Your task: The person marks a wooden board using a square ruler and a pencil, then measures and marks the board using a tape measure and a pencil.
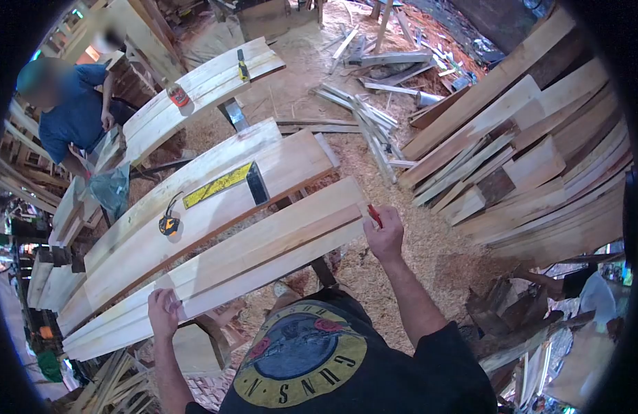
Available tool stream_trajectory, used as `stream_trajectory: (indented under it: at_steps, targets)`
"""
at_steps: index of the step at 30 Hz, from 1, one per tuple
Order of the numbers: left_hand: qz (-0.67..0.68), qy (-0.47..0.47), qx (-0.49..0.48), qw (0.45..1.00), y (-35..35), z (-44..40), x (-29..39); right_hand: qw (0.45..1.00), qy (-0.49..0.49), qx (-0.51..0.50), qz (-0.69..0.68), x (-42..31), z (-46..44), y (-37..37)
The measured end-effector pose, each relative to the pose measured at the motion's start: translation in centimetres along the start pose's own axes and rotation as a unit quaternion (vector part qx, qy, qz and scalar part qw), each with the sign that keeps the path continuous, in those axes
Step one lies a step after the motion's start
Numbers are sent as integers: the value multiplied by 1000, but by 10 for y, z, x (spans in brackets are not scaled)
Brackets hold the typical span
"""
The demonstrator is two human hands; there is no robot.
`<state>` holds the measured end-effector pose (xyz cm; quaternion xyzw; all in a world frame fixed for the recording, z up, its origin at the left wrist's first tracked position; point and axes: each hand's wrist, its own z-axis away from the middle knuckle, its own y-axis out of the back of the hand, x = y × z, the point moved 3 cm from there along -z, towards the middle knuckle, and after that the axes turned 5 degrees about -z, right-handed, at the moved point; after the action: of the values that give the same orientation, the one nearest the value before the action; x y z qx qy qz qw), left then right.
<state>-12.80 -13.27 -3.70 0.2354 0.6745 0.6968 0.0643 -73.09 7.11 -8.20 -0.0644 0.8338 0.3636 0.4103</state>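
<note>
Boards [277, 238] lie just beyond our torso, the nearest in a row of pale timber, with their long axis running from near left to far right. Their right ends point toward the sawdust-covered floor [429, 241], while the left ends reach the near left. Our hands are well apart: the left hand [164, 312] rests at the near edge, though we cannot tell how firmly it grips; the right hand [384, 233] closes around a red marker [375, 217] beside the right end. To work well here, we judge it best to steady the boards with the left hand, hold the marker lightly and sight along the long edge. Just beyond, a yellow square [219, 185] and a tape measure [168, 225] lie on another board [298, 155].
</note>
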Motion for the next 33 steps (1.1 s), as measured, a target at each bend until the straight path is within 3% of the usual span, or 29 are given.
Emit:
stream_trajectory:
  at_steps: [14, 17, 21, 24, 28, 30, 33]
  targets:
    - [25, -5, -4, 1000, -1, -9, 11, 994, -101, -51, -3, 17, -23, -8]
    - [26, 5, 11, 1000, -2, -7, 17, 992, -112, -61, -1, 19, -25, -9]
    - [-3, -50, 73, 996, -2, -8, 37, 987, -133, -89, 27, 25, -29, -10]
    - [83, -2, 115, 990, -8, -23, 70, 988, -125, -88, 10, 23, -32, -10]
    - [216, 18, 78, 973, -30, -79, 128, 968, -218, -106, -58, 44, -28, -16]
    - [240, 34, 28, 970, -45, -117, 162, 967, -229, -100, -57, 43, -26, -18]
    - [167, 59, -19, 984, -86, -187, 211, 968, -225, -85, -67, 44, -25, -16]
